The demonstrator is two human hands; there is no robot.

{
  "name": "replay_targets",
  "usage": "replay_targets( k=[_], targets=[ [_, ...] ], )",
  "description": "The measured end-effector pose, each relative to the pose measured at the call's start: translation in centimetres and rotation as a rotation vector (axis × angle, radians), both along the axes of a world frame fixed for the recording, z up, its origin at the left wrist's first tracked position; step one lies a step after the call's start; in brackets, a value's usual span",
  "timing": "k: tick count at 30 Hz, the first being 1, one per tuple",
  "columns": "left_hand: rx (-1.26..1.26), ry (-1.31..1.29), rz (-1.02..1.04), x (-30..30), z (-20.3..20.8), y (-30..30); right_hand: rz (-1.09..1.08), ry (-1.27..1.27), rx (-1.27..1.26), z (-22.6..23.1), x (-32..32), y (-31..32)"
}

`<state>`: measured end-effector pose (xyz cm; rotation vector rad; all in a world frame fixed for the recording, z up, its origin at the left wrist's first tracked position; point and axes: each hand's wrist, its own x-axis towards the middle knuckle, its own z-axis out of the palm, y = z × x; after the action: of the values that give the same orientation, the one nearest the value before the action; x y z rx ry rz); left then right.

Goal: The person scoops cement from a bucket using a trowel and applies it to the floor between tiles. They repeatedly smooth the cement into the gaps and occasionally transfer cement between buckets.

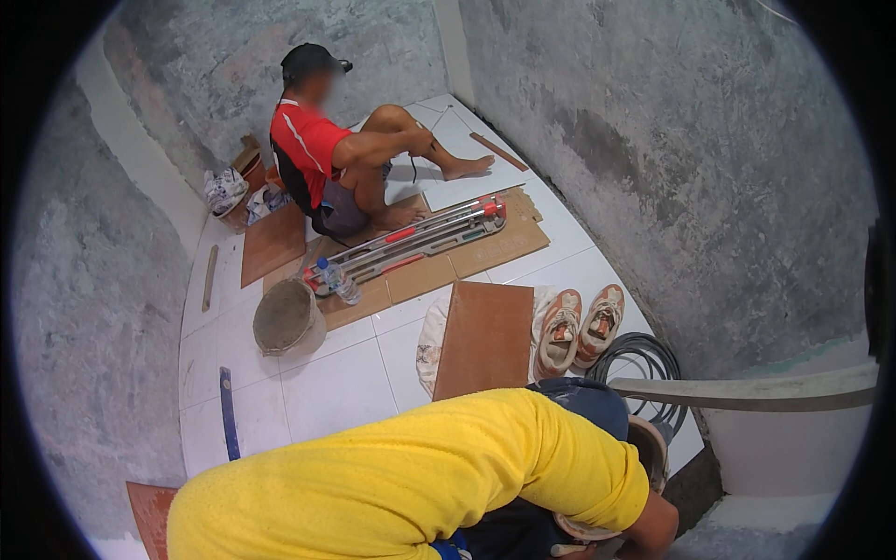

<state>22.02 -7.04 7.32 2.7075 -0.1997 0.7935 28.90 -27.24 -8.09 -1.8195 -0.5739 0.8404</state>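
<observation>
A yellow sleeve (401, 457), which I take for my left arm, crosses the lower part of the view and bends down over dark clothing. At the lower edge, bare skin by my left hand (653, 530) shows beside a bucket (651, 448) that the sleeve partly covers. The fingers are cut off or hidden, and I cannot see what they hold. A pale, rounded tip (567, 551) shows at the bottom, too little to name. My right hand is out of view. Just beyond the arm lies a brown tile (485, 327), with a pair of shoes (579, 327) beside it.
A seated person (317, 149) in red and black rests a hand near a raised knee. Before them a manual tile cutter (411, 247) lies on cardboard (499, 250), near a water bottle (339, 282) and a mortar bucket (289, 317). Coiled hose (644, 350) lies right.
</observation>
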Motion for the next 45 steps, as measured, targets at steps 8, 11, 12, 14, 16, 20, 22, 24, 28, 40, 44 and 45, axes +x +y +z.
replay_targets(
  k=[8, 11, 12, 14, 16, 20, 22, 24, 28, 40, 44, 45],
  targets=[
    [-0.061, 0.014, -0.063, 0.8, -0.7, 0.4, 0.077, -0.100, 0.046, -0.8, 0.0, 0.3],
    [-0.081, 0.013, -0.074, 0.5, -0.5, 0.5, 0.108, -0.134, 0.062, -1.3, 0.0, 0.3],
    [-0.088, 0.013, -0.073, 0.4, -0.5, 0.5, 0.119, -0.145, 0.068, -1.4, 0.0, 0.4],
    [-0.098, 0.018, -0.079, 0.2, -0.7, 0.5, 0.137, -0.163, 0.078, -1.7, -0.1, 0.5],
    [-0.107, 0.023, -0.088, 0.5, -0.7, 0.5, 0.154, -0.188, 0.087, -2.0, 0.0, 0.5],
    [-0.123, 0.041, -0.112, 0.8, -1.1, 0.7, 0.186, -0.232, 0.114, -2.7, 0.3, 0.8],
    [-0.129, 0.046, -0.125, 1.2, -1.0, 0.6, 0.204, -0.261, 0.132, -3.2, 0.8, 0.6],
    [-0.131, 0.046, -0.137, 1.2, -1.0, 0.8, 0.222, -0.290, 0.150, -4.0, 1.0, 0.9],
    [-0.138, 0.036, -0.141, 0.8, -0.6, 1.0, 0.269, -0.372, 0.190, -6.0, 2.4, 0.5],
    [-0.133, 0.022, -0.206, 2.8, 0.2, 1.9, 0.468, -0.791, 0.351, -28.2, 16.6, -3.0],
    [-0.165, 0.049, -0.160, 0.6, -0.4, 1.3, 0.495, -0.727, 0.361, -32.9, 16.5, -6.9],
    [-0.183, 0.039, -0.156, 0.6, -0.9, 0.8, 0.500, -0.723, 0.342, -32.9, 17.1, -7.9]
  ],
)
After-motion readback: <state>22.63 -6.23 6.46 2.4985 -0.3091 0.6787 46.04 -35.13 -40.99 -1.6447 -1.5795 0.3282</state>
